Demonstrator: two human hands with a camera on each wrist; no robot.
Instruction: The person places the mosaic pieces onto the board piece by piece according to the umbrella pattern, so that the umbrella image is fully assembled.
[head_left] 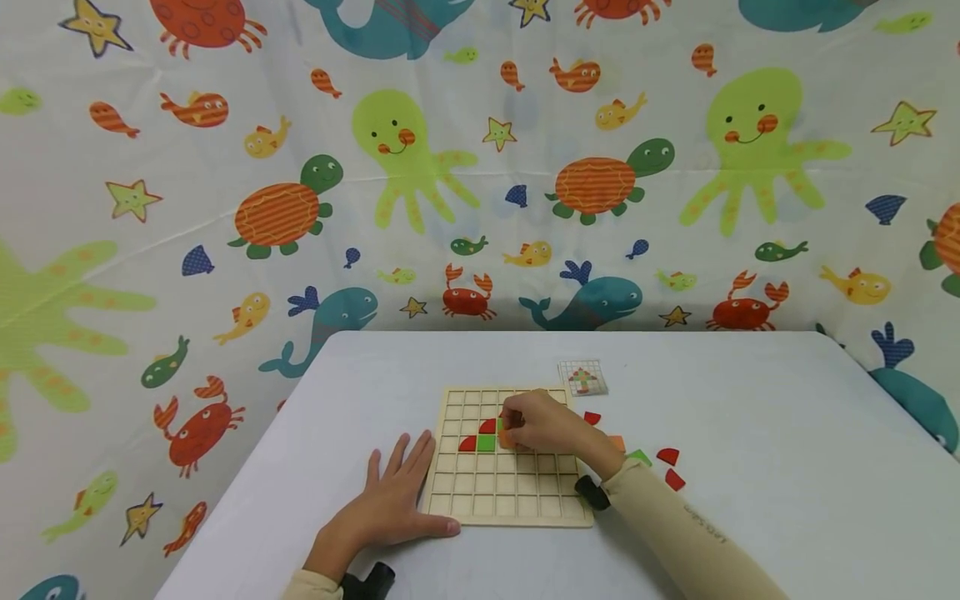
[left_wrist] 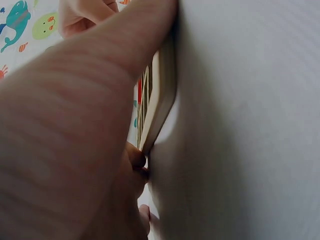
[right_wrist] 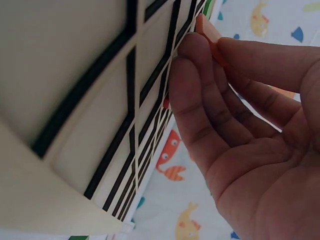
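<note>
A wooden grid board (head_left: 517, 504) lies on the white table. My right hand (head_left: 543, 423) is over its upper middle, pinching an orange block (right_wrist: 210, 37) between thumb and fingers, close against the grid. Just left of those fingers, a green square block (head_left: 486, 443) and two red curved-edge blocks, one lower (head_left: 468, 444) and one upper (head_left: 488, 427), sit in the cells. Part of another green block shows beside the fingertips; the rest is hidden. My left hand (head_left: 393, 500) rests with spread fingers along the board's left edge, its thumb at the lower left corner.
A small card (head_left: 583, 378) with a coloured pattern on a grid lies behind the board's far right corner. Loose blocks lie right of the board: a red one (head_left: 592, 417), an orange one (head_left: 617, 443), a green one (head_left: 639, 457) and two more reds (head_left: 668, 456).
</note>
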